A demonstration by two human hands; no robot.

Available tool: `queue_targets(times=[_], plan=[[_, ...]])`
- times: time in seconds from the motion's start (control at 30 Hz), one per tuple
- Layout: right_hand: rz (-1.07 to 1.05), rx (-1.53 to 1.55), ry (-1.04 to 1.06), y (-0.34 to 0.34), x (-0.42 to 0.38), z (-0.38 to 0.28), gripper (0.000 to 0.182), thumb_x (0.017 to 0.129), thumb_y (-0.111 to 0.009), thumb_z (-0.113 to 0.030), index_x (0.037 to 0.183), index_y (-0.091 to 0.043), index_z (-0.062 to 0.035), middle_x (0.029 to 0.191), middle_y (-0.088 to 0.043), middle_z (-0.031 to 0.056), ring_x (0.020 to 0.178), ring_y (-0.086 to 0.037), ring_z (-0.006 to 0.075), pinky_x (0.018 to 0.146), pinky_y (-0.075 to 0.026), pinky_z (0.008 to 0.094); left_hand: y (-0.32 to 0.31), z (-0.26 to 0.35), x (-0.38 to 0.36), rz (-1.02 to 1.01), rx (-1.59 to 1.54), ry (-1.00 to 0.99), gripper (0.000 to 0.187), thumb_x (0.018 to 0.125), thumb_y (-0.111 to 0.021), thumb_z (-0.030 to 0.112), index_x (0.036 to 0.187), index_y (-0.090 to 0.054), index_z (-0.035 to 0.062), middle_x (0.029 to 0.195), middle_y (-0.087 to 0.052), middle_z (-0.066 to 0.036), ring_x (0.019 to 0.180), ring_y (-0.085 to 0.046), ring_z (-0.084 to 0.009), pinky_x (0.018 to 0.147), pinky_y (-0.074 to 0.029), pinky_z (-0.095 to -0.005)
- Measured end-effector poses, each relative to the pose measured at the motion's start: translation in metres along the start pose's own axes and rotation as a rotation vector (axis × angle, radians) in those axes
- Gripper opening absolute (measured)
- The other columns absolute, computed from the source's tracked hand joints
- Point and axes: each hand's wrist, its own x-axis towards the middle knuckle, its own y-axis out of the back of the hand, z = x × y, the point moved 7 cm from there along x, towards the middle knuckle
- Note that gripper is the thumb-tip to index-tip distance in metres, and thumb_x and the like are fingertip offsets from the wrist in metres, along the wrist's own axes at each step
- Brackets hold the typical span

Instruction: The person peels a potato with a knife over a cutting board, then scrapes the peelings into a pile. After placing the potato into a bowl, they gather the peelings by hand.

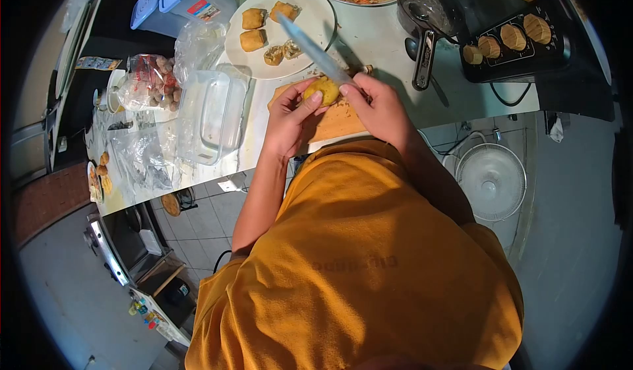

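Wears a mustard-yellow shirt point(369, 258), largest in view. Faces a pale tabletop point(254, 116) across the upper field. Shows on it, far right, a black appliance point(511, 57) with wooden knobs. Includes, left of centre, a white plate point(316, 24) bearing browned, squarish pieces point(252, 40), some open with filling exposed. Presents, toward the near left, a clear rectangular container point(214, 116), near a bag of reddish, rounded items point(148, 83). Adds, at the top, a bowl of chopped vegetables point(343, 2) beside a dark pan point(415, 17). Displays a wooden cutting board point(339, 127), scattered with crumbs, below both hands. Clasps in the right hand point(382, 109) a knife point(313, 50), grip closed around it, handle largely hidden, blade slanting up-left toward the plate. Pinches in the left hand point(290, 119) a yellow, rounded piece point(321, 91), grip narrow, held over the board beside the blade; touches it also with the right thumb.
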Motion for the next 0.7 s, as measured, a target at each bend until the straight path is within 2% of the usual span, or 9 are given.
queue_targets(times=[0.03,0.1,0.13,0.2,0.33,0.5,0.63,0.7], plan=[[0.001,-0.001,-0.001,-0.001,0.001,0.006,0.021,0.093,-0.059,-0.02,0.089,-0.056,0.0,0.071,-0.059,0.0145,0.059,-0.05,0.0203,0.061,-0.045,0.0322,-0.002,0.0,-0.002,-0.001,-0.001,0.001,0.04,0.089,-0.066,0.008,0.124,-0.054,-0.0042,0.116,-0.061,-0.013,0.101,-0.062,-0.0195,0.087,-0.053,-0.0296],[0.045,0.086,0.038,-0.002,0.007,0.015,0.022,0.096,-0.056,-0.017,0.082,-0.052,-0.0008,0.068,-0.043,-0.0033,0.065,-0.036,0.0039,0.056,-0.034,0.0228,-0.009,-0.001,-0.004,-0.065,-0.039,0.016,0.042,0.093,-0.06,0.012,0.13,-0.048,-0.0037,0.119,-0.059,-0.014,0.103,-0.063,-0.023,0.088,-0.053,-0.0307],[0.043,0.087,0.04,-0.003,0.007,0.015,0.022,0.096,-0.056,-0.017,0.082,-0.052,-0.0008,0.068,-0.043,-0.0033,0.065,-0.036,0.0039,0.056,-0.034,0.0228,-0.009,0.0,-0.003,-0.063,-0.038,0.014,0.042,0.093,-0.06,0.012,0.13,-0.048,-0.0037,0.119,-0.059,-0.014,0.103,-0.063,-0.023,0.088,-0.053,-0.0307],[0.06,0.185,0.001,-0.001,0.004,0.013,0.022,0.093,-0.059,-0.021,0.088,-0.056,0.0003,0.071,-0.059,0.0147,0.061,-0.05,0.0174,0.061,-0.045,0.0314,-0.01,0.0,-0.003,-0.072,-0.093,0.001,0.045,0.096,-0.056,0.014,0.136,-0.042,-0.0036,0.122,-0.057,-0.016,0.104,-0.062,-0.0263,0.089,-0.052,-0.0315],[0.036,0.113,0.052,0.0,-0.001,0.0,0.022,0.093,-0.058,-0.021,0.088,-0.057,0.0003,0.071,-0.058,0.015,0.06,-0.049,0.018,0.061,-0.045,0.0313,-0.009,-0.001,0.0,-0.105,-0.158,0.021,0.048,0.096,-0.055,0.014,0.137,-0.039,-0.0043,0.124,-0.056,-0.018,0.106,-0.062,-0.0287,0.089,-0.052,-0.0329],[0.022,0.007,0.047,0.001,-0.002,-0.008,0.022,0.093,-0.059,-0.022,0.089,-0.057,-0.0002,0.07,-0.058,0.0154,0.059,-0.05,0.0189,0.061,-0.046,0.0316,-0.009,0.0,-0.002,-0.094,-0.094,0.012,0.044,0.096,-0.055,0.014,0.134,-0.043,-0.0067,0.12,-0.058,-0.019,0.105,-0.063,-0.0306,0.09,-0.052,-0.0334],[0.054,0.039,-0.015,-0.001,0.004,0.012,0.022,0.093,-0.059,-0.022,0.089,-0.057,-0.0005,0.067,-0.057,0.0151,0.057,-0.048,0.0194,0.058,-0.045,0.0318,-0.011,-0.004,-0.001,-0.106,-0.14,0.03,0.043,0.096,-0.054,0.013,0.132,-0.044,-0.0071,0.119,-0.059,-0.019,0.102,-0.064,-0.0311,0.09,-0.053,-0.0329],[0.046,0.064,0.069,-0.001,0.003,0.005,0.023,0.093,-0.059,-0.022,0.088,-0.057,-0.0004,0.065,-0.055,0.0139,0.056,-0.046,0.0174,0.057,-0.043,0.0312,-0.011,-0.004,0.001,-0.116,-0.217,0.046,0.043,0.096,-0.054,0.012,0.132,-0.044,-0.0071,0.119,-0.059,-0.02,0.102,-0.064,-0.032,0.089,-0.054,-0.0326]])
